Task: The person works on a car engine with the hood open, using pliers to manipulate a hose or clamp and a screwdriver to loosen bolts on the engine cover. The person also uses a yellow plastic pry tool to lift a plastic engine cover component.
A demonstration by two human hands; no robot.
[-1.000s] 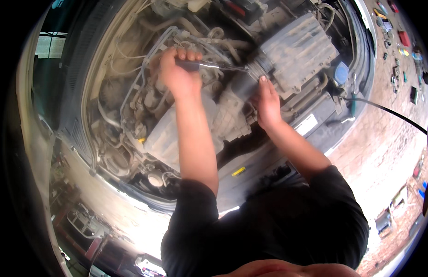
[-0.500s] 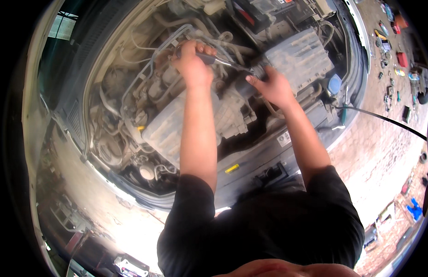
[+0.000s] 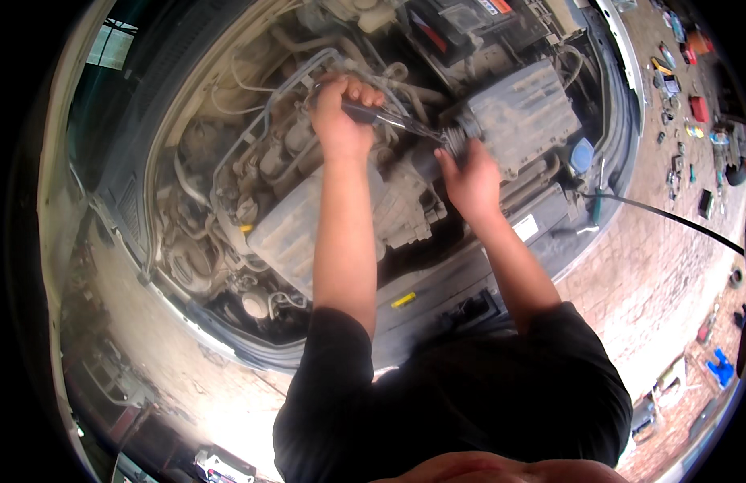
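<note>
A screwdriver (image 3: 395, 120) with a dark handle and a bright shaft is gripped in my left hand (image 3: 343, 121). Its shaft points right and slightly toward me, and its tip meets the edge of a short ribbed black hose (image 3: 453, 142). My right hand (image 3: 475, 181) is closed around the near side of that hose, thumb up against it; the other fingers are mostly hidden. The hose sits between a dusty grey ribbed engine cover (image 3: 308, 221) on the left and a similar grey box (image 3: 522, 113) on the right.
A battery (image 3: 457, 28) stands at the far side of the engine bay. A blue cap (image 3: 581, 155) and a teal-handled tool (image 3: 597, 208) lie toward the right edge. One thin black rod (image 3: 671, 211) runs out to the right, where scattered tools and parts cover the ground.
My right hand has shifted a little nearer to me, its thumb now lower on the hose. The screwdriver's tip has moved slightly right and nearer, while my left hand keeps its grip.
</note>
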